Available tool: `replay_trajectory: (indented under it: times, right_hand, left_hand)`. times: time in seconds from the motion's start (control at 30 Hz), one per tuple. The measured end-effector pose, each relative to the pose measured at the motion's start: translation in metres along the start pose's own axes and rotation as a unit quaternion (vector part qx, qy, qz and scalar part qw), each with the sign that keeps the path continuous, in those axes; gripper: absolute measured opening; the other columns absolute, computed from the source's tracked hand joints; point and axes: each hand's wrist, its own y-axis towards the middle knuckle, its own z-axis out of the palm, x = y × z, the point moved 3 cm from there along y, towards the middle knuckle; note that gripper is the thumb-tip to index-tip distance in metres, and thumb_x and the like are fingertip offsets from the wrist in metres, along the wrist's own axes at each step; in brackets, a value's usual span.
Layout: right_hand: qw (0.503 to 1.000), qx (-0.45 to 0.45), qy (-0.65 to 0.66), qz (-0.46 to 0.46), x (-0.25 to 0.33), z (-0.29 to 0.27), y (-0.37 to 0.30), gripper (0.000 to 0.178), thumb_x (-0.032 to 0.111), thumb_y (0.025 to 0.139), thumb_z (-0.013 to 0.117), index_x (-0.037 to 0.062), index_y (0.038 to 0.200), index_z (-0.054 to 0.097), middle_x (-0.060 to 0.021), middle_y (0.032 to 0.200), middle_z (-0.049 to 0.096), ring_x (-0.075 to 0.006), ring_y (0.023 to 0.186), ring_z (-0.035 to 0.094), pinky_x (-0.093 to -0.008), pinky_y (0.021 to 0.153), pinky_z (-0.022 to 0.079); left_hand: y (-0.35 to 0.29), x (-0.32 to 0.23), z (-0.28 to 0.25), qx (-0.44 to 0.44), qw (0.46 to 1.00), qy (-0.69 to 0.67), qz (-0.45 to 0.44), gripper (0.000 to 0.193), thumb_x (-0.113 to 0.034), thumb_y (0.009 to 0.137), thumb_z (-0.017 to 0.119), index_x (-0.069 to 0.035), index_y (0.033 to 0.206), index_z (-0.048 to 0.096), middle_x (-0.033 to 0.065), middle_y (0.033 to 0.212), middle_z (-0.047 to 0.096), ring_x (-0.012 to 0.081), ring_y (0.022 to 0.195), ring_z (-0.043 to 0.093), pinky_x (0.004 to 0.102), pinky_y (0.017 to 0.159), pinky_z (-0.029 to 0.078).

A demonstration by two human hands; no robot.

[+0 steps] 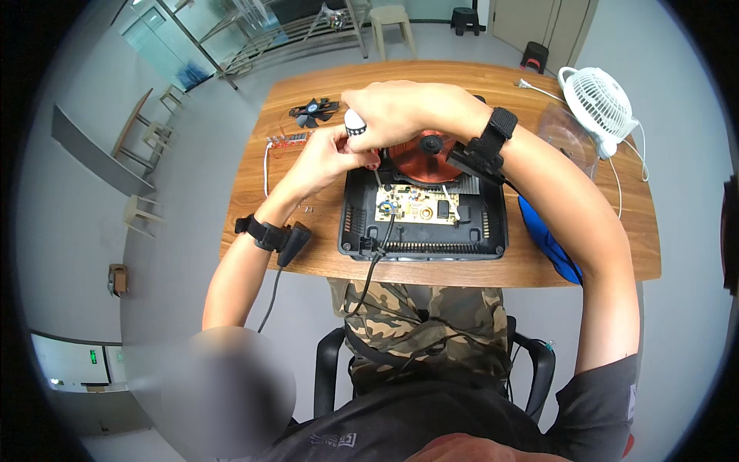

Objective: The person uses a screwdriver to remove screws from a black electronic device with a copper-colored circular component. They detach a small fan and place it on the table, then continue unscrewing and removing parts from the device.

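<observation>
My right hand (396, 112) is wrapped round the white and black handle of a screwdriver (355, 123), reaching over from the far side. Fingers of my left hand (327, 159) pinch the same screwdriver lower down, near its shaft. The shaft points down to the upper left corner of a pale circuit board (416, 205), its tip close to the edge. That board lies in the black open housing (477, 237) of an induction cooker. Behind it sits a round copper coil (422, 163), partly hidden by my right hand and forearm. A black cord (373, 266) runs off the board toward me.
Left of the housing lie a black fan (314, 112), a small red board (289, 140) with a white cable, and tiny loose pieces (307, 209). At the right are a white desk fan (599, 104), a clear plastic bag (566, 131) and blue cloth (545, 240).
</observation>
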Motion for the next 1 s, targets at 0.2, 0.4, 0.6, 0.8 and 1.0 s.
replay_trajectory:
  times: [0.2,0.4,0.6,0.8,1.0]
  right_hand:
    - [0.99,-0.087,-0.112,0.018,0.006,0.002,0.002,0.066,0.065,0.086,0.061,0.001,0.087,0.076,-0.0216,0.087,0.074,-0.0393,0.085,0.073,-0.0465,0.077,0.058]
    - [0.986,-0.145,-0.083,0.005,0.007,0.011,0.001,0.059,0.056,0.088,0.063,-0.0028,0.085,0.072,-0.0246,0.075,0.07,-0.0411,0.075,0.072,-0.0472,0.069,0.058]
    - [0.998,-0.06,-0.01,0.033,0.007,0.015,0.004,0.044,0.037,0.079,0.063,-0.0022,0.099,0.065,-0.0244,0.082,0.071,-0.0419,0.08,0.071,-0.048,0.072,0.056]
    - [0.995,-0.061,0.075,0.017,0.007,0.013,-0.007,0.046,0.04,0.079,0.065,-0.0016,0.1,0.064,-0.023,0.082,0.071,-0.0415,0.08,0.07,-0.0489,0.072,0.055]
    - [0.989,-0.135,-0.039,0.039,0.003,0.008,-0.006,0.042,0.04,0.085,0.064,-0.0001,0.098,0.064,-0.0224,0.075,0.07,-0.0419,0.076,0.071,-0.0501,0.07,0.056]
  left_hand:
    - [0.0,0.002,0.005,-0.056,0.998,-0.015,0.033,0.014,-0.005,0.084,0.078,0.002,0.096,0.074,0.0068,0.088,0.075,0.0116,0.085,0.07,0.0276,0.078,0.057]
    - [0.002,0.005,0.008,-0.106,0.989,0.095,0.026,0.026,-0.014,0.079,0.083,0.001,0.097,0.072,0.0069,0.084,0.074,0.012,0.079,0.069,0.0299,0.072,0.055]
    - [0.002,-0.003,0.011,-0.085,0.986,0.144,0.016,0.025,-0.014,0.083,0.079,0.001,0.1,0.071,0.0084,0.091,0.075,0.0128,0.086,0.069,0.0317,0.078,0.054]
    - [-0.008,-0.009,0.002,0.016,0.999,-0.025,-0.015,0.028,-0.011,0.085,0.078,0.001,0.108,0.069,0.0056,0.101,0.074,0.0126,0.094,0.068,0.0299,0.085,0.053]
    - [0.002,-0.007,0.012,-0.061,0.99,0.129,0.009,0.028,-0.012,0.081,0.082,0.001,0.103,0.071,0.0055,0.092,0.074,0.0109,0.088,0.067,0.0301,0.078,0.054]
